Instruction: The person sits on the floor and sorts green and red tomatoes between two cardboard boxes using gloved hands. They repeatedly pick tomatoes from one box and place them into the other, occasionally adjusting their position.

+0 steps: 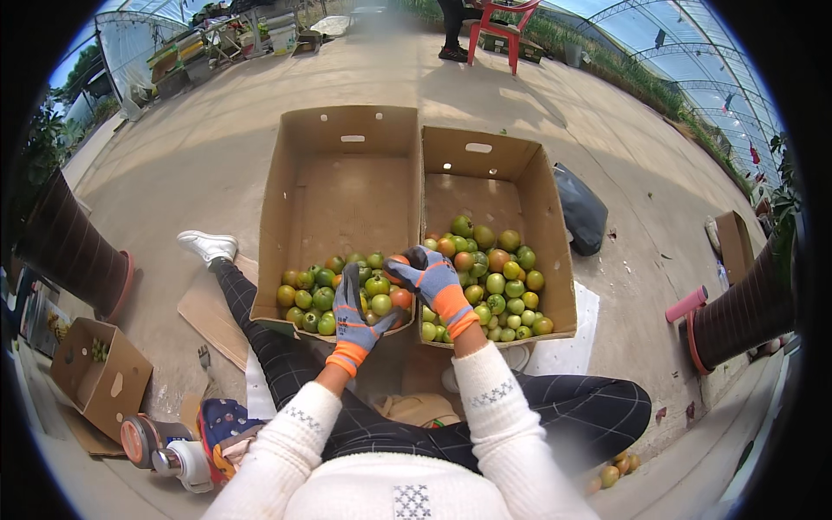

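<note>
My left hand (355, 325), in a grey and orange work glove, is over the near part of the left cardboard box (351, 175). Its thumb and fingers are spread apart, close above a heap of green and reddening tomatoes (323, 299). My right hand (430, 278), gloved alike, reaches across the wall between the two boxes. Its fingertips close on a reddish tomato (394, 265), partly hidden by the glove. The right cardboard box (473, 192) holds more tomatoes (495, 284), mostly green, some turning orange.
A dark bag (580, 208) leans beside the right box. Large pots (75, 244) flank me, and a small carton (101, 370), white bottle (185, 465) and hand fork (205, 357) lie left. Loose tomatoes (614, 471) rest behind my right knee. Ahead, a person's legs (453, 29) show beside a red chair (504, 29).
</note>
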`<control>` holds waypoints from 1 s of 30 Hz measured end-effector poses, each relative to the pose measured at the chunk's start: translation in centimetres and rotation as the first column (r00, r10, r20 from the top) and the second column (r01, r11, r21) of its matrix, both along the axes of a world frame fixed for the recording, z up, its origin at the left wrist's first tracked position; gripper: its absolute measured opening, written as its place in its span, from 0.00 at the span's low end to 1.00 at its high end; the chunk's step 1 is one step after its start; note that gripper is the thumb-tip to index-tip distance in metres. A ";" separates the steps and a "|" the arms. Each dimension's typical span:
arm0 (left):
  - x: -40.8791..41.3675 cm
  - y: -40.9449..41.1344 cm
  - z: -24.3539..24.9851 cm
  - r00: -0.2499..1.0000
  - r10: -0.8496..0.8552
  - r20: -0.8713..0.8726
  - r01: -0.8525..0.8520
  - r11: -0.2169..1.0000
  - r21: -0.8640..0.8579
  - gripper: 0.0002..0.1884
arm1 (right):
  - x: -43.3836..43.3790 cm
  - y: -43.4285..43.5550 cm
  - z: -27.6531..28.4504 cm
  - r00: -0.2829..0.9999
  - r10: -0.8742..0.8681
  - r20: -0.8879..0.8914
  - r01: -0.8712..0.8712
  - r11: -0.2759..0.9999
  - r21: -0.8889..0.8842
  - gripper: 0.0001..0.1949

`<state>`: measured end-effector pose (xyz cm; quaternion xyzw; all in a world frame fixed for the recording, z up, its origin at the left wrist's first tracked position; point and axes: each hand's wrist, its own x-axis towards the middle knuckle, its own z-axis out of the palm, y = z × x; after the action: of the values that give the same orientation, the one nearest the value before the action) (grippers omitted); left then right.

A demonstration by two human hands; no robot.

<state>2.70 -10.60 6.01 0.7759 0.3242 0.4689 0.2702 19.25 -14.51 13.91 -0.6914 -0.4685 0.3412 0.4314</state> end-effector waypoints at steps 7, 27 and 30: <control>-1.6 1.8 -4.3 0.742 0.063 0.668 0.574 0.457 -0.680 0.32 | -6.3 -0.2 1.4 0.696 0.241 0.677 -0.119 0.968 -0.222 0.30; -0.5 1.3 -3.0 0.958 0.213 -0.193 -0.242 0.959 -0.145 0.39 | 8.8 -3.9 -14.5 0.690 0.082 0.720 0.564 0.563 -0.604 0.20; -1.1 1.6 -3.2 0.951 0.225 -0.212 -0.253 0.960 -0.115 0.40 | 7.8 -4.5 -11.3 0.722 0.226 0.654 0.458 0.553 -0.696 0.19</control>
<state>1.62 -9.00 2.79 0.7521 0.4735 0.3953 0.2322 27.07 -19.01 2.58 -0.9145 -0.3238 0.2084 -0.1239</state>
